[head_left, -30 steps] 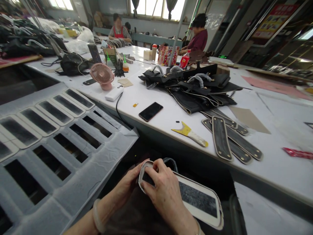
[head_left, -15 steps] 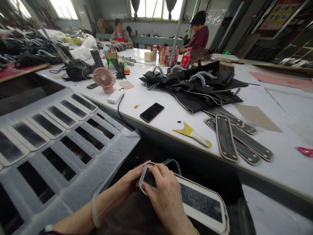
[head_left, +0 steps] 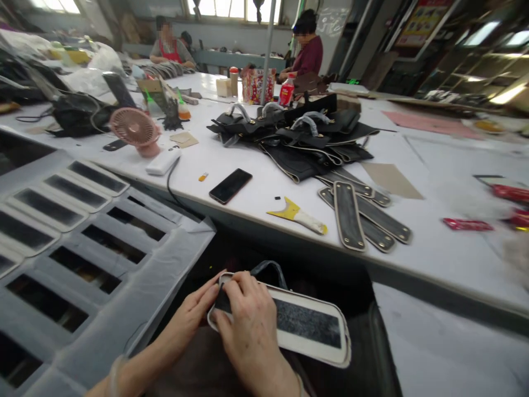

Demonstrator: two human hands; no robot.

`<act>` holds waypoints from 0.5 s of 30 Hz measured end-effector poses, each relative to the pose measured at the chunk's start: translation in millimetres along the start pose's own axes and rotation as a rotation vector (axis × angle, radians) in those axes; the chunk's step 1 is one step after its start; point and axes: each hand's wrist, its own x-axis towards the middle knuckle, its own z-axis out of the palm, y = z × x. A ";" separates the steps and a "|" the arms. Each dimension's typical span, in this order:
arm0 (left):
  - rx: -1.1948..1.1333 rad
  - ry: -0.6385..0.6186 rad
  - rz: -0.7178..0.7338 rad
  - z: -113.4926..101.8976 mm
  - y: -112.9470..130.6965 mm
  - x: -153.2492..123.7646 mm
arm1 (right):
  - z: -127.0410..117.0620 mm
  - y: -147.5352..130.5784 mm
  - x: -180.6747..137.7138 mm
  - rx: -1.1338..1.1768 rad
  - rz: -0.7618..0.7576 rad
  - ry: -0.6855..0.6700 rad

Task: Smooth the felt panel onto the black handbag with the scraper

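Turned somewhat to the right since 0.5 s ago, the head view now sets the surface and its things farther left, and 1 red packet shows more fully at the right. Across the panel, the right hand's fingers have slid closer to the left hand.

That pale-bordered panel, with its dark centre strip, is held in front of the person, below the surface's near edge. The left hand has its grip closed on the panel's left end. The right hand lies over the panel, thumb and fingers touching near that end; I cannot tell whether its grip clasps or only presses. Behind it rises 1 plastic-wrapped handle. On the surface lie the phone and the studded strips.
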 end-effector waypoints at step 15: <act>0.096 -0.062 -0.025 -4.1 -14.4 21.6 | -67.3 91.0 -75.5 0.546 0.458 0.826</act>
